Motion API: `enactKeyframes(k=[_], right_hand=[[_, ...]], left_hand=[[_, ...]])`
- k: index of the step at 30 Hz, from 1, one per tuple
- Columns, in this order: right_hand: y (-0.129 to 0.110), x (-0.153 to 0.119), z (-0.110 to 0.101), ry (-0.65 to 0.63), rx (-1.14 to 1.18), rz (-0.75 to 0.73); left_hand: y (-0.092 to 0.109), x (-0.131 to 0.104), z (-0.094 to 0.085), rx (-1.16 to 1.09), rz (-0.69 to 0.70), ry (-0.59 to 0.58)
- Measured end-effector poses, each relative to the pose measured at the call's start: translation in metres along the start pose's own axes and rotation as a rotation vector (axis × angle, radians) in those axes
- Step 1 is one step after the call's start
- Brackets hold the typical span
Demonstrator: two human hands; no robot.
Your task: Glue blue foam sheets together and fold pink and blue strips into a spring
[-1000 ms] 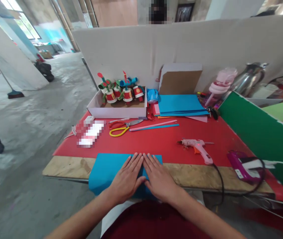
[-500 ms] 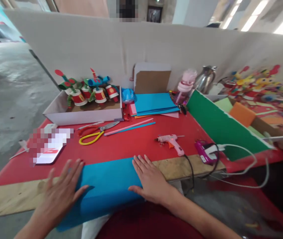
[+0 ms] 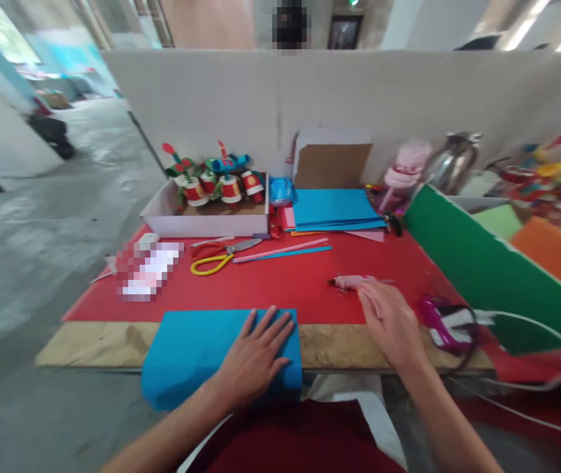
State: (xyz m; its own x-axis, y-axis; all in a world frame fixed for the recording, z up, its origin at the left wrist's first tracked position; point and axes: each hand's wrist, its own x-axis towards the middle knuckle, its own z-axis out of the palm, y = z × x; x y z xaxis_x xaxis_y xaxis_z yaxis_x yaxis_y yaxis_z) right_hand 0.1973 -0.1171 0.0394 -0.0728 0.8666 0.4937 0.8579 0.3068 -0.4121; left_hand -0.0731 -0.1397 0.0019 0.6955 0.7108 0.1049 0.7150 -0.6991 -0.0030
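A blue sheet (image 3: 196,341) lies at the table's front edge and bends down over it. My left hand (image 3: 255,358) rests flat on the sheet's right part, fingers spread. To the right, my right hand (image 3: 389,318) is wrapped round the handle of a pink glue gun (image 3: 352,282), whose nozzle points left. Scissors with red and yellow handles (image 3: 214,264) lie behind the sheet. Beside them are a pink strip (image 3: 290,249) and a blue strip (image 3: 305,252).
A white box (image 3: 201,225) holds paper-cup figures at the back left. Blue sheets (image 3: 334,207) are stacked at the back. A green panel (image 3: 462,263), purple device (image 3: 443,328) and white cable (image 3: 546,323) are at right.
My left hand has moved right across the blue sheet. My right hand has left the sheet and taken hold of the glue gun. The view has shifted left.
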Motion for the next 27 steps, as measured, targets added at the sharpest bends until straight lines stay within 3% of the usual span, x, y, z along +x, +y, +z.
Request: enactKeyframes(k=[2, 4, 6, 9, 15, 20, 24, 27], right_hand=[[-0.026, -0.005, 0.018, -0.083, 0.106, -0.105], [-0.052, -0.011, 0.04, -0.273, 0.164, -0.245], [-0.072, -0.016, 0.06, -0.473, 0.171, -0.383], [-0.086, -0.018, 0.085, -0.624, 0.123, -0.45], [-0.077, -0.017, 0.108, -0.566, -0.008, -0.404], [-0.076, -0.021, 0.104, -0.542, -0.056, -0.378], [-0.078, -0.018, 0.089, -0.539, -0.068, -0.354], [-0.086, -0.017, 0.082, -0.555, -0.014, -0.441]], left_hand=[[0.002, -0.002, 0.003, -0.023, 0.016, -0.057], [-0.004, -0.007, 0.002, -0.024, -0.001, -0.073], [-0.014, -0.016, 0.001, -0.003, -0.032, -0.067], [-0.038, -0.034, 0.002, 0.041, -0.081, -0.043], [-0.088, -0.075, 0.005, 0.111, -0.213, 0.032], [-0.114, -0.105, 0.0, 0.181, -0.286, 0.007], [-0.112, -0.115, -0.011, 0.248, -0.406, 0.08], [-0.091, -0.102, -0.019, 0.208, -0.387, 0.111]])
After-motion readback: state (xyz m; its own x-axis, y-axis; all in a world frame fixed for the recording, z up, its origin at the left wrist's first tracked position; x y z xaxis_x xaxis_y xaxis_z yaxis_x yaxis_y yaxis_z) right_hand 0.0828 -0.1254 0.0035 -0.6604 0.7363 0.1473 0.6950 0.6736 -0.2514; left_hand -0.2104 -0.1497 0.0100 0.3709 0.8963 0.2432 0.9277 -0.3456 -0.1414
